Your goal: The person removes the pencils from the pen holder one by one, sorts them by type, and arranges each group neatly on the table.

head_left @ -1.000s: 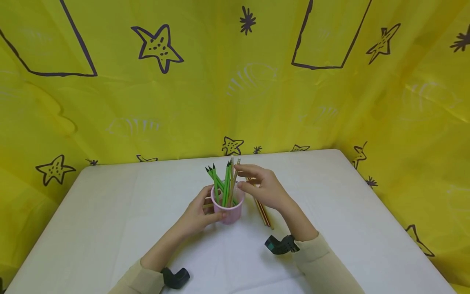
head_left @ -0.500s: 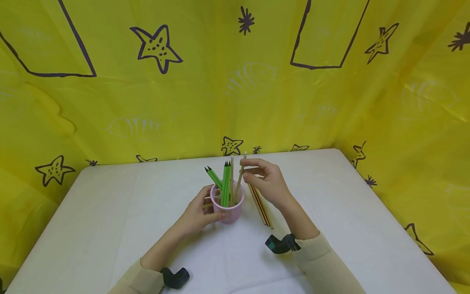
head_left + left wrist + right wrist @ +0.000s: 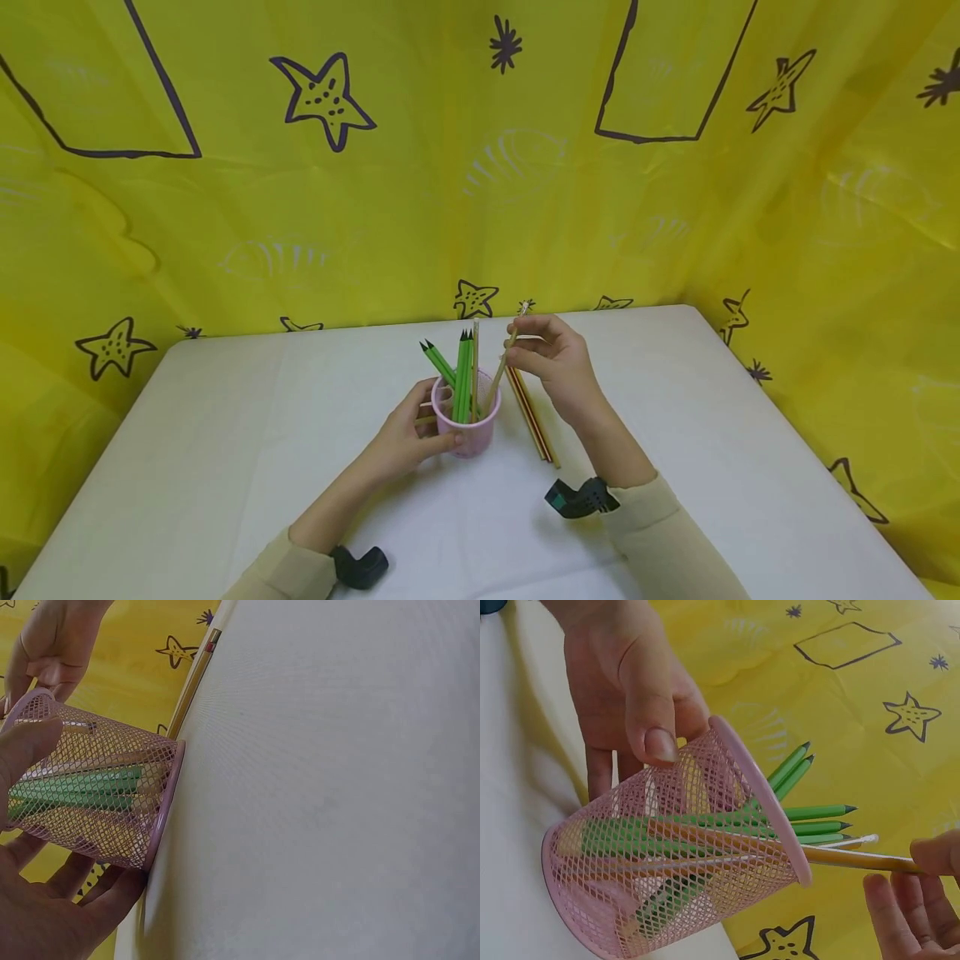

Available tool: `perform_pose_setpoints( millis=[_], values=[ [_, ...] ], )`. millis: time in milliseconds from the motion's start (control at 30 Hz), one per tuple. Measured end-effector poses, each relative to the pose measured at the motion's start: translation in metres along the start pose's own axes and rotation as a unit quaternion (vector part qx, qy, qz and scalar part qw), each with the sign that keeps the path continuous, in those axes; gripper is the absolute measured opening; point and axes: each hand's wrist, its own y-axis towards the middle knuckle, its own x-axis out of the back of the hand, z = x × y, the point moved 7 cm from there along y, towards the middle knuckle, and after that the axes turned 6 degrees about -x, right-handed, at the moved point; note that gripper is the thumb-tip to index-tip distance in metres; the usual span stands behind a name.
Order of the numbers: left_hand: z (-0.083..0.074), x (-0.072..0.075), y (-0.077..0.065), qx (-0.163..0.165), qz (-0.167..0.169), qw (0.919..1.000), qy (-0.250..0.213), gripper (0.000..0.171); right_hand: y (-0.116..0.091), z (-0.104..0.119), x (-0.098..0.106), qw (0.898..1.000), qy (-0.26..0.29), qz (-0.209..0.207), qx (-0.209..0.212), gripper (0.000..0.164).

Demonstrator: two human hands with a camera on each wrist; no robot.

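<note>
A pink mesh pencil cup (image 3: pixel 474 440) stands on the white table, and my left hand (image 3: pixel 401 435) grips it from the left side. Inside lean several green pencils (image 3: pixel 461 383) with dark tips up, plus an upright gold pencil (image 3: pixel 476 354). My right hand (image 3: pixel 562 367) pinches another gold pencil (image 3: pixel 500 377) near its upper end; this pencil slants to the right, its lower end inside the cup. In the right wrist view, the held pencil (image 3: pixel 855 857) crosses the cup's rim (image 3: pixel 765 795). The left wrist view shows my left thumb (image 3: pixel 30 746) on the mesh.
Several gold pencils (image 3: pixel 534 421) lie on the table just right of the cup, partly behind my right hand. The white tabletop (image 3: pixel 225 450) reaches back to a yellow curtain (image 3: pixel 412 208) with drawn stars. A dark wrist camera (image 3: pixel 581 498) sits on my right wrist.
My right hand has moved right and slightly up, drawing the gold pencil's upper end rightward. The green pencils shifted in the cup. My left hand stays on the cup.
</note>
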Motion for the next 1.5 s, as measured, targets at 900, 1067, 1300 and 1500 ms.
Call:
perform_pose_setpoints(
  millis=[900, 1067, 1300, 1500],
  values=[
    [-0.001, -0.001, 0.0, -0.008, 0.003, 0.9999, -0.012, 0.079, 0.004, 0.005, 0.02, 0.984, 0.161, -0.069, -0.026, 0.047],
    [-0.001, -0.001, -0.001, -0.004, -0.001, 0.9999, -0.01, 0.08, 0.003, 0.008, 0.023, 0.983, 0.171, -0.069, -0.024, 0.043],
    [0.0, -0.001, 0.0, -0.002, 0.002, 0.9999, -0.013, 0.08, 0.002, 0.015, 0.031, 0.979, 0.192, -0.071, -0.014, 0.041],
    [0.001, -0.001, 0.0, -0.007, 0.002, 0.9999, -0.01, 0.079, 0.003, 0.019, 0.04, 0.977, 0.199, -0.074, -0.009, 0.041]
  ],
)
